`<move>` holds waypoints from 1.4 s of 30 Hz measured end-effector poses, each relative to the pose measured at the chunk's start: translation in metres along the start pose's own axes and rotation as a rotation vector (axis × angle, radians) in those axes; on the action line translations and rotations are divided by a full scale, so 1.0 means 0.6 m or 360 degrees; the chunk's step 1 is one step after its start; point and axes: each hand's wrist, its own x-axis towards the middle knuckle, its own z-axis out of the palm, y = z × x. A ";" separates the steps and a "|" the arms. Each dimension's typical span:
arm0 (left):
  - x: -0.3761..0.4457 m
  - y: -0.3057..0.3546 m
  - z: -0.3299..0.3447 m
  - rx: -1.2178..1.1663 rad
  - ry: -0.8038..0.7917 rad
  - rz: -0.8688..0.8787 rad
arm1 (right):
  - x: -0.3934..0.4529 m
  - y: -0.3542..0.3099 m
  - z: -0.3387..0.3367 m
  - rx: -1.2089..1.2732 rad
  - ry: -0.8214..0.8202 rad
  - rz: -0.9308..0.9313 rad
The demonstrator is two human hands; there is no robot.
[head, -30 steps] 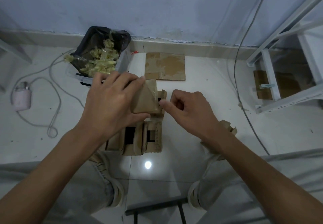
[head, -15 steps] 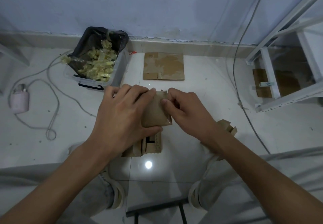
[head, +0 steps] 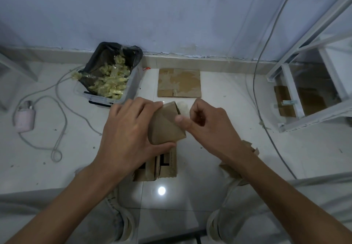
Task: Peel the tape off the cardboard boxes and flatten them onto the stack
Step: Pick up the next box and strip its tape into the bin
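My left hand (head: pixel 129 129) grips a small brown cardboard box (head: pixel 165 125) held above the floor, fingers over its top and thumb under its lower edge. My right hand (head: pixel 207 122) is beside it on the right, fingers curled, thumb against the box's right face. A strip of clear tape (head: pixel 182 106) stretches from the box's top right corner to the curled fingers. A flattened cardboard stack (head: pixel 179 83) lies on the floor beyond, near the wall. More small cardboard boxes (head: pixel 162 167) sit on the floor under my hands.
A clear bin lined with a black bag (head: pixel 112 76) holds crumpled tape at the left. A pink device (head: pixel 24 118) with white cables lies far left. A white metal rack (head: pixel 308 83) with cardboard beneath stands at right. Cardboard scraps (head: pixel 249 148) lie by my right arm.
My right hand has pulled away from the box toward the right, drawing a strip of clear tape off its top corner. The left hand has turned the box slightly.
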 end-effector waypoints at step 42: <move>0.005 0.007 0.023 -0.0188 0.0411 -0.0154 | -0.007 -0.016 -0.001 0.1057 0.0050 0.0259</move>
